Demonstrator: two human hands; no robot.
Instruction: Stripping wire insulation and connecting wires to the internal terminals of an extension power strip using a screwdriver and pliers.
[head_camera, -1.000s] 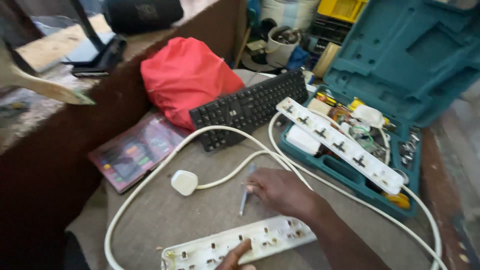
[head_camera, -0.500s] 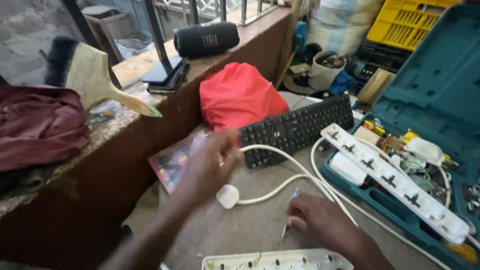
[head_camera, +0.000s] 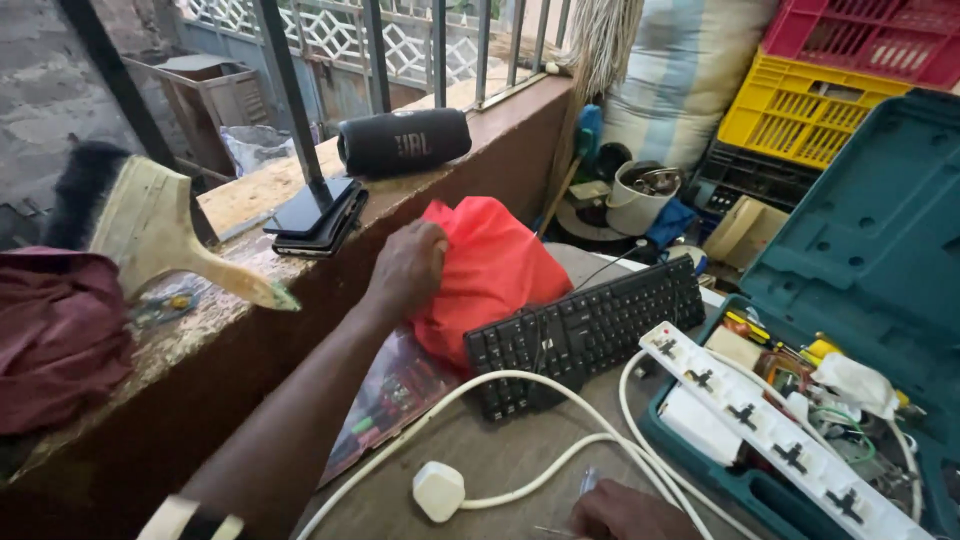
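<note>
My left hand (head_camera: 405, 268) reaches forward to the top left edge of a red cloth bag (head_camera: 495, 265) that leans against the low wall, and its fingers close on the fabric. Only the knuckles of my right hand (head_camera: 625, 512) show at the bottom edge, on the grey table by the white cable (head_camera: 560, 385). A small clear-handled tool (head_camera: 586, 480) lies just left of that hand; whether the hand holds it is hidden. A white plug (head_camera: 438, 490) lies on the table in front.
A black keyboard (head_camera: 590, 325) lies right of the bag. A white power strip (head_camera: 760, 435) rests across an open teal tool case (head_camera: 880, 250). On the ledge (head_camera: 250, 200) sit a black cylinder speaker (head_camera: 403, 140), dark phones (head_camera: 315, 215) and a wide brush (head_camera: 150, 225). Crates stand behind.
My left arm has stretched from the table near the plug up to the red bag. The view has lifted, so my right hand and the lower power strip slid out of frame.
</note>
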